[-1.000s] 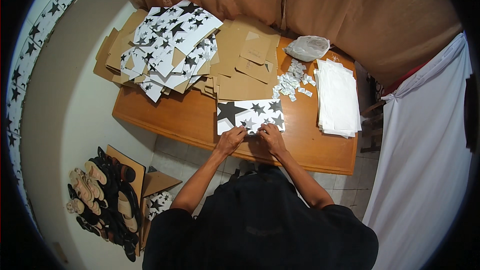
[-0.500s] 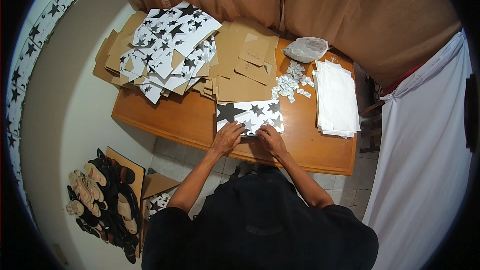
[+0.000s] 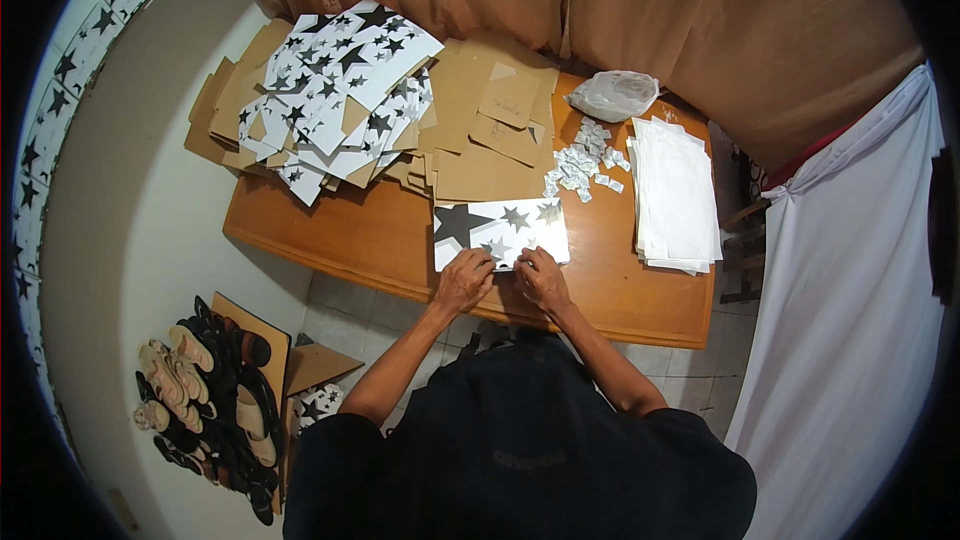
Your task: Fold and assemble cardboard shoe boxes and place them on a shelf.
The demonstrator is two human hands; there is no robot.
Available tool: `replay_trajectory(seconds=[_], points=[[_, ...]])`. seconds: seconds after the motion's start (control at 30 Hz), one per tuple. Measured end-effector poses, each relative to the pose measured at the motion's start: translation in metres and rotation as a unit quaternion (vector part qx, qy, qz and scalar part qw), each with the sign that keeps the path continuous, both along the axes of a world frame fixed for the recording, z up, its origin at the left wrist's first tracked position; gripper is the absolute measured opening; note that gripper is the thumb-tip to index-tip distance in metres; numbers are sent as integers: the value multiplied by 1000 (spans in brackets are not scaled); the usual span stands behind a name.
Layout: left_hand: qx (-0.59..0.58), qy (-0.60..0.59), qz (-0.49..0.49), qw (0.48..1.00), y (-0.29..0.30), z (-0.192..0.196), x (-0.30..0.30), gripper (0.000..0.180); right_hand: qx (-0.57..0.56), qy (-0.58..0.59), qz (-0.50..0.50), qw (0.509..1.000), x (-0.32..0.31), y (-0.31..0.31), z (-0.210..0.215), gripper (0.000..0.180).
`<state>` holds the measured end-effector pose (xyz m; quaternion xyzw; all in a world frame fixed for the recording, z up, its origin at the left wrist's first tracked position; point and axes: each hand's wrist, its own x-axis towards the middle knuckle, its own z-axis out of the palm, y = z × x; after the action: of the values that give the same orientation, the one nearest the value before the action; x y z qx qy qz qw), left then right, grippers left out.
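Note:
A white cardboard box (image 3: 510, 220) with black and grey stars lies closed near the table's front edge. At its near side, my left hand (image 3: 465, 281) grips the edge left of the middle with curled fingers. My right hand (image 3: 543, 281) holds the same edge a little farther right, its fingers bent and thumb turned inward. A small gap separates the two hands. What the fingertips press on under the edge is partly hidden.
Flat star-printed cardboard pieces (image 3: 340, 90) and plain brown cardboard (image 3: 490, 175) pile up at the far left and middle. Small white packets (image 3: 575, 172), a plastic bag (image 3: 612, 96) and stacked white paper sheets (image 3: 675, 200) lie to the right. Shoes (image 3: 215, 390) stand lower left.
My left hand has slid slightly to the right along the box's near edge, closer to my right hand. The box has barely moved.

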<state>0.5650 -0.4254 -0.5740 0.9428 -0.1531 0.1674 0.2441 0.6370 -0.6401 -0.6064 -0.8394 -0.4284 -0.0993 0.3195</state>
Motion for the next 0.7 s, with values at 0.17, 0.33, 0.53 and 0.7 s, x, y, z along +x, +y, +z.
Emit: replay_trajectory(seconds=[0.17, 0.33, 0.53, 0.7], points=[[-10, -37, 10, 999, -3, -14, 3, 17, -21, -2, 9, 1000, -2, 4, 6, 34], [5, -17, 13, 1000, -3, -28, 2, 16, -76, -37, 14, 996, -6, 2, 0, 40], [31, -56, 1, 998, -4, -29, 0, 14, -96, -83, 3, 992, -10, 2, -8, 40], [34, -68, 19, 997, -7, -34, 1, 13, -126, -98, -6, 987, -9, 6, -2, 38]])
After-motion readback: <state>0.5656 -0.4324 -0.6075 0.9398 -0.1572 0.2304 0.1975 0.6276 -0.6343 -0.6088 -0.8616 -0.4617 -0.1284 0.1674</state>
